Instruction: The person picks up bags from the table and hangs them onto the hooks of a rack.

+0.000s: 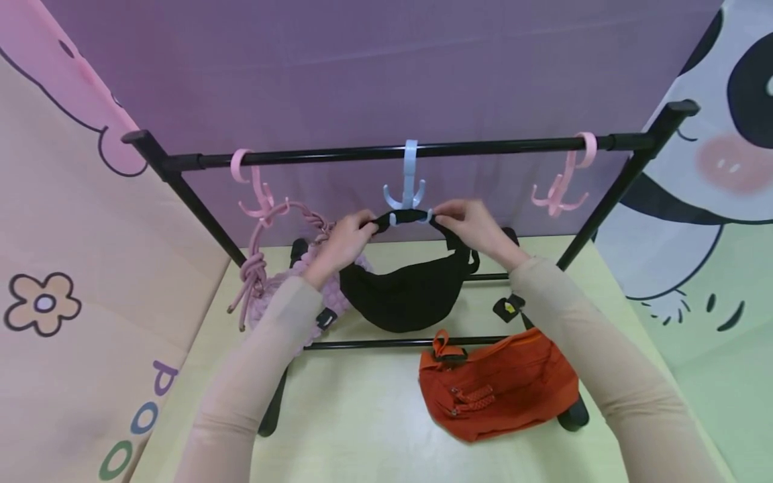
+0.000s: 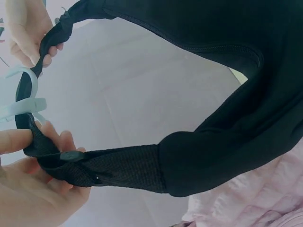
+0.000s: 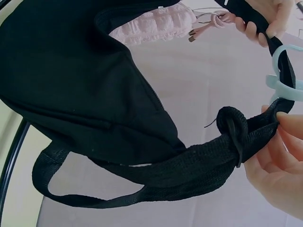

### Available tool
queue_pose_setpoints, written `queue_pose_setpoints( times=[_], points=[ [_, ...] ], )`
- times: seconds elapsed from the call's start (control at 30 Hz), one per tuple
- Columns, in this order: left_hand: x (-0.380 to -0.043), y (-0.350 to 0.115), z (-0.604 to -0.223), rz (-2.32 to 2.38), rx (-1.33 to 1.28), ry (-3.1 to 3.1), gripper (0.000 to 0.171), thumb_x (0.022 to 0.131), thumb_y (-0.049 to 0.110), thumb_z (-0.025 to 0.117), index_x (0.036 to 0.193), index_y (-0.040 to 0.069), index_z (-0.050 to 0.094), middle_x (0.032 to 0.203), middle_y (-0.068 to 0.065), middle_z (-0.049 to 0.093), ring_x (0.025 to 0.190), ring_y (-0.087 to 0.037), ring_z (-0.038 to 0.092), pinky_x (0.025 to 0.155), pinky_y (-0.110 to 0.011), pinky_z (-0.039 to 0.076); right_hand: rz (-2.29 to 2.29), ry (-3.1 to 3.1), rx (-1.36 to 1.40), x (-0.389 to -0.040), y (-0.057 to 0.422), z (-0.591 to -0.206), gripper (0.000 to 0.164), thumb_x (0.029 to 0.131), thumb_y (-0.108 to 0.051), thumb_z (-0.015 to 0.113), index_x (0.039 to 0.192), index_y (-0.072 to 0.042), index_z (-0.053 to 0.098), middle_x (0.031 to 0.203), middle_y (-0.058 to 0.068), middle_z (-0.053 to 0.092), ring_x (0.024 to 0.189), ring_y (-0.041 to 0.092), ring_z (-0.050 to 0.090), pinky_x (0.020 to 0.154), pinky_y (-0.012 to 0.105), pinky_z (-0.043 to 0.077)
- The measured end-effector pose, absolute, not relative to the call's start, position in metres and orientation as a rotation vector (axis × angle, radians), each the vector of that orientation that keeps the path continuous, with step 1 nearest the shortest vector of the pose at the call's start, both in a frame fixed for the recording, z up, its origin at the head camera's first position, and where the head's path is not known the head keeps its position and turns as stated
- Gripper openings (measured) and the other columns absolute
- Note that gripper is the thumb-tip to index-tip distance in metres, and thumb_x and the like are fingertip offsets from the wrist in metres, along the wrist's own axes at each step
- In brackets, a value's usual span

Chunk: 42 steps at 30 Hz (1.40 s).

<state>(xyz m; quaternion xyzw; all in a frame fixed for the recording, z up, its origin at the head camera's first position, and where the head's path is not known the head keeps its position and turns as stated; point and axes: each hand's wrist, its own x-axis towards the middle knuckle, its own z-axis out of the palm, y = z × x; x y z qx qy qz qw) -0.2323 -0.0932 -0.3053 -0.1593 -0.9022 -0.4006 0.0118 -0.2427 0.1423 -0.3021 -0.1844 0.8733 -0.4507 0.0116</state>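
A black waist bag [image 1: 403, 295] hangs by its strap from the prongs of a light blue hook [image 1: 410, 176] at the middle of the rack's top bar. My left hand [image 1: 344, 243] pinches the strap just left of the hook. On the other side my right hand [image 1: 474, 228] pinches the strap close to the right prong. In the left wrist view the strap [image 2: 128, 166] loops over the hook's prongs, with the thumb and fingers of my left hand [image 2: 40, 184] round it. The right wrist view shows my right hand [image 3: 279, 165] gripping the twisted strap near the prongs.
Pink hooks hang at the bar's left [image 1: 260, 194] and right [image 1: 561, 184]. From the left one hangs a lilac puffy bag [image 1: 274, 295] with a knotted cord. An orange waist bag [image 1: 501, 389] lies at the front right, over the black rack's base [image 1: 374, 345].
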Motion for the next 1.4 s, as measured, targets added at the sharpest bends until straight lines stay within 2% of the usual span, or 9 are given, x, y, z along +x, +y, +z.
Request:
queue_pose_setpoints(
  times=[0.33,0.63,0.77,0.87,0.97,1.1,1.23,1.4],
  points=[
    [-0.229,-0.093,-0.316,-1.416,-0.563,-2.731,0.017,0.090,0.009,0.044,0.090,0.000,0.058,0.077,-0.012,0.060,0.071,-0.019,0.052,0.065,-0.026,0.037,-1.466,2.688,-0.618,-0.242,0.140,-0.313,0.024,0.088,-0.006,0.050,0.109,0.005,0.055,0.111,0.020,0.057,0.102,0.028,0.054,0.087,0.038,0.042],
    [-0.225,-0.085,-0.329,-1.469,-0.564,-2.681,0.015,0.092,0.008,0.042,0.093,0.001,0.055,0.083,-0.014,0.062,0.077,-0.022,0.058,0.073,-0.031,0.042,-1.508,2.692,-0.593,-0.244,0.137,-0.321,0.025,0.087,-0.005,0.052,0.110,0.005,0.053,0.110,0.020,0.057,0.103,0.030,0.054,0.088,0.039,0.041],
    [-0.224,-0.082,-0.332,-1.470,-0.539,-2.637,0.014,0.091,0.008,0.043,0.093,0.001,0.056,0.083,-0.013,0.062,0.076,-0.020,0.057,0.069,-0.029,0.041,-1.522,2.707,-0.576,-0.243,0.136,-0.322,0.025,0.087,-0.005,0.053,0.110,0.004,0.052,0.109,0.020,0.057,0.102,0.029,0.054,0.087,0.039,0.042],
    [-0.223,-0.081,-0.333,-1.455,-0.515,-2.608,0.013,0.090,0.008,0.045,0.092,0.001,0.056,0.082,-0.013,0.061,0.069,-0.019,0.051,0.062,-0.027,0.038,-1.544,2.718,-0.571,-0.242,0.134,-0.321,0.025,0.086,-0.005,0.054,0.110,0.004,0.053,0.109,0.019,0.058,0.101,0.029,0.055,0.087,0.039,0.042],
    [-0.222,-0.080,-0.335,-1.402,-0.494,-2.586,0.012,0.089,0.009,0.048,0.093,0.002,0.057,0.081,-0.013,0.059,0.066,-0.019,0.047,0.061,-0.027,0.037,-1.560,2.729,-0.575,-0.241,0.133,-0.321,0.027,0.086,-0.004,0.054,0.112,0.003,0.053,0.111,0.019,0.058,0.102,0.029,0.055,0.087,0.039,0.042],
    [-0.219,-0.080,-0.336,-1.343,-0.486,-2.561,0.017,0.086,0.009,0.051,0.099,0.001,0.058,0.085,-0.012,0.059,0.073,-0.020,0.050,0.068,-0.031,0.040,-1.556,2.751,-0.591,-0.241,0.134,-0.321,0.029,0.085,-0.003,0.055,0.113,0.003,0.053,0.114,0.019,0.057,0.105,0.028,0.054,0.088,0.038,0.042],
    [-0.214,-0.079,-0.336,-1.333,-0.484,-2.531,0.023,0.085,0.008,0.053,0.106,0.000,0.057,0.098,-0.013,0.060,0.084,-0.023,0.054,0.077,-0.035,0.042,-1.544,2.777,-0.615,-0.240,0.137,-0.320,0.031,0.084,-0.001,0.055,0.115,0.004,0.053,0.115,0.020,0.055,0.107,0.028,0.053,0.088,0.037,0.042],
    [-0.207,-0.075,-0.337,-1.308,-0.489,-2.431,0.029,0.083,0.006,0.056,0.112,-0.001,0.054,0.105,-0.015,0.057,0.094,-0.025,0.053,0.085,-0.034,0.040,-1.527,2.781,-0.610,-0.236,0.144,-0.318,0.036,0.085,-0.003,0.055,0.120,0.001,0.050,0.119,0.019,0.053,0.110,0.029,0.051,0.088,0.038,0.042]
  ],
)
